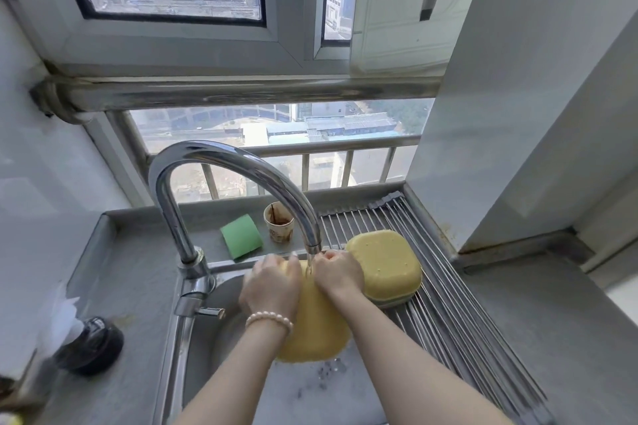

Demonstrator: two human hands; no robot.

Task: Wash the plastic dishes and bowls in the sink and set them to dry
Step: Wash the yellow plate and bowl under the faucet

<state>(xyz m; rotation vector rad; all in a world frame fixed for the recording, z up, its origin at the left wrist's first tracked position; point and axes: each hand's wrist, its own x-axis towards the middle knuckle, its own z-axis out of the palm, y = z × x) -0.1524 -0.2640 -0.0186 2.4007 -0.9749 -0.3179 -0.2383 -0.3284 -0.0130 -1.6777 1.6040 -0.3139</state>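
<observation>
1. Rinsing is the step in hand, by my reading: a yellow plastic dish (312,324) is held tilted over the sink (207,338), its far edge up under the faucet (241,166), and a thin stream of water (309,264) runs onto it between the two hands.

2. Left hand (271,286), with a pearl bracelet (269,319) at the wrist, grips the dish's upper edge on the left; its fingers are curled over the rim.

3. Right hand (338,274) holds the same edge on the right, fingers curled round it, just beside the stream.

4. One piece looks done already: a yellow square bowl (385,266) sits upside down on the roll-up wire drying rack (448,304), stacked on something greenish I cannot make out, just beside the right hand.

5. The next move calls for turning the dish so the water reaches the rest of its surface, then lifting it to the right and setting it on the bare rods in front of the bowl, tilted or face down so it drains.

6. The dish shows its matte, pale yellow back, with rounded corners, and looks wet. Its front is hidden.

7. On the bench behind the sink lie a green scouring pad (241,240) and a stained paper cup (279,226), neither touched.
</observation>
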